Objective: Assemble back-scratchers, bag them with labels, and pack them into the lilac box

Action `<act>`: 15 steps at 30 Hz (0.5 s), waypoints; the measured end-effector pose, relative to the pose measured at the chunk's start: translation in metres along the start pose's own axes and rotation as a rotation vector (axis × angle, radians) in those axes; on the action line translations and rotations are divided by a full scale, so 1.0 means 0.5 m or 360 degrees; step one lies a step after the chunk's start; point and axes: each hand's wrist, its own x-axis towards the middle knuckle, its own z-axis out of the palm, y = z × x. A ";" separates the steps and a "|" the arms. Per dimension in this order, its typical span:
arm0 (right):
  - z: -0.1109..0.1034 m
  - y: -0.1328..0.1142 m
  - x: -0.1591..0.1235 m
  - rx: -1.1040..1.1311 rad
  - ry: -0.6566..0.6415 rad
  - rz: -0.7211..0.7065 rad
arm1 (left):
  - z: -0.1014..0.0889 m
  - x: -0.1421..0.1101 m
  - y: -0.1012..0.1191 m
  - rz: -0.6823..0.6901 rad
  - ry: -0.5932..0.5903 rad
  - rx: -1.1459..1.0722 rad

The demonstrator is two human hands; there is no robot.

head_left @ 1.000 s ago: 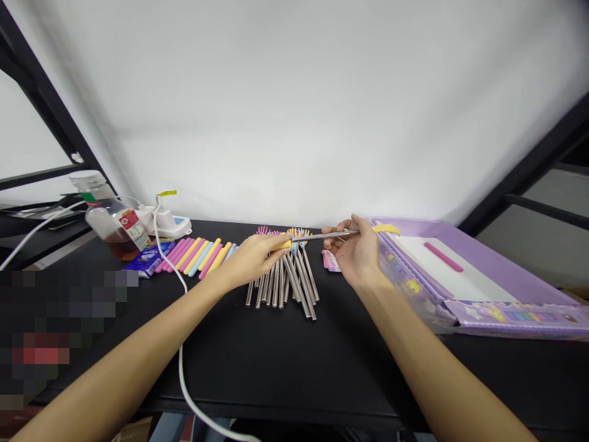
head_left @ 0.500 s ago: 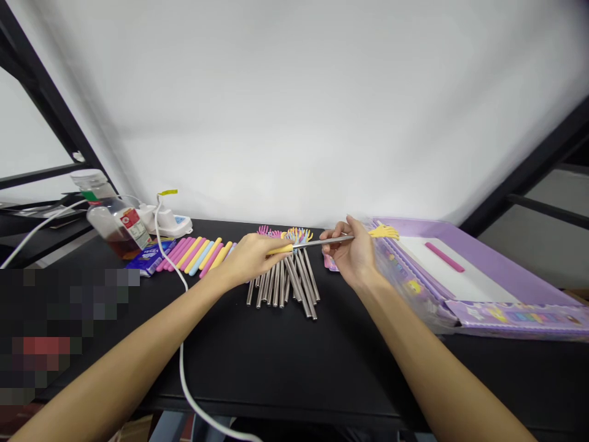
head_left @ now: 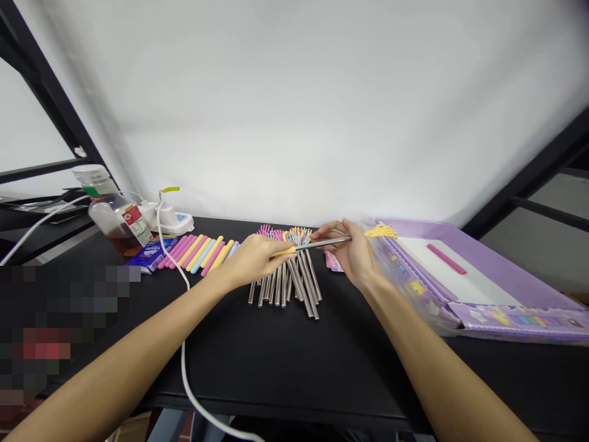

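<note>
A back scratcher [head_left: 324, 244] with a metal rod spans the gap between my hands. My left hand [head_left: 253, 261] is closed round its yellow handle [head_left: 286, 251]. My right hand [head_left: 356, 255] grips the rod near the yellow claw-shaped head [head_left: 381, 231], which sticks out to the right. Below and behind them on the table lie several metal rods [head_left: 278, 291] with pink, yellow and blue claw heads [head_left: 297, 234] towards the wall. To the left is a row of pink, yellow and blue handles [head_left: 197, 253], its right end partly behind my left hand.
An open purple box [head_left: 497, 261] at the right holds one pink handle [head_left: 446, 259]. A bottle of brown liquid [head_left: 119, 218], a blue tissue pack [head_left: 153, 255] and a power strip [head_left: 172, 222] stand left. A white cable [head_left: 184, 362] crosses the black table [head_left: 294, 362].
My right hand has shifted slightly left along with the claw head, and its fingers are a little straighter. My left hand still grips the yellow handle. The view has shifted slightly.
</note>
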 end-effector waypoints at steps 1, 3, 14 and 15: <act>0.002 0.000 0.000 -0.0004 -0.0036 -0.0023 | 0.000 0.000 0.002 -0.0002 0.0013 -0.0025; 0.006 -0.002 0.000 -0.0017 -0.0085 -0.0063 | -0.001 0.001 0.006 -0.0001 0.0047 -0.0068; 0.022 0.014 -0.005 -0.0215 -0.0173 -0.0267 | -0.002 0.004 0.029 0.0013 0.0104 -0.0269; 0.021 0.015 -0.003 -0.0246 -0.0161 -0.0260 | -0.003 0.005 0.030 -0.0002 0.0092 -0.0288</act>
